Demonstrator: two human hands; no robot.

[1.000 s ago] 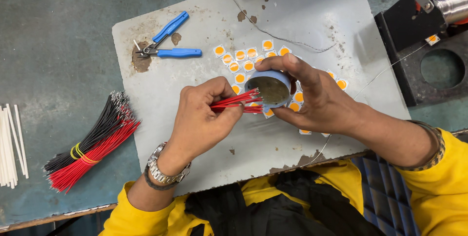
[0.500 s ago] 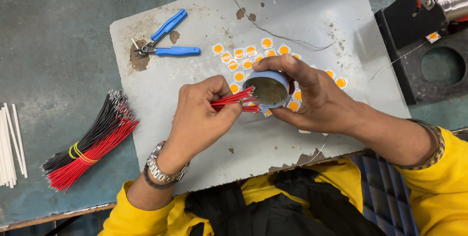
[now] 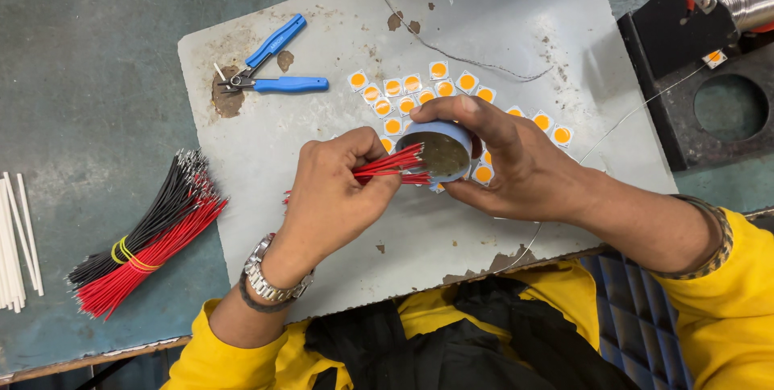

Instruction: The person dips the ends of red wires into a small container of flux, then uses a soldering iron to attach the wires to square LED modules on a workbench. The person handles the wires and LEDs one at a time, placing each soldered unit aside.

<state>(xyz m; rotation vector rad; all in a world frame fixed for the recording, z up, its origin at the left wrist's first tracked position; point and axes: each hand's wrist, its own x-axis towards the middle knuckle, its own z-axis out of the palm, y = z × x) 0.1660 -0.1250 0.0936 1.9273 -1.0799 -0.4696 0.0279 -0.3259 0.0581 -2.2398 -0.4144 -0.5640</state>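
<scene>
Head view, centre of frame — what do you have?

— I see the left hand (image 3: 334,192) closed on a small bunch of red wires (image 3: 387,166), pinched between thumb and fingers, their tips pointing right into the tin (image 3: 439,152).

— And the other hand?

— I see the right hand (image 3: 516,168) wrapped round that tin, a small round blue-walled one with a dull brownish inside; the fingers curl over its top and right rim, thumb under it. It sits just right of centre, held slightly above the board (image 3: 266,148).

— What lies under it?

— I count a scatter of square chips (image 3: 439,88) with orange round centres on the grey board, running from upper centre towards the right; some are hidden behind the tin and the right hand.

— Anything else about?

— Blue-handled cutters (image 3: 278,64) in the upper left of the board, jaws over a rusty patch. A tied bundle (image 3: 145,237) of black and red wires at lower left, off the board, with white sticks (image 3: 16,237) at the left edge. A black stand (image 3: 693,76) fills the upper right corner, and a thin bare wire (image 3: 451,51) trails across the board's top.
</scene>
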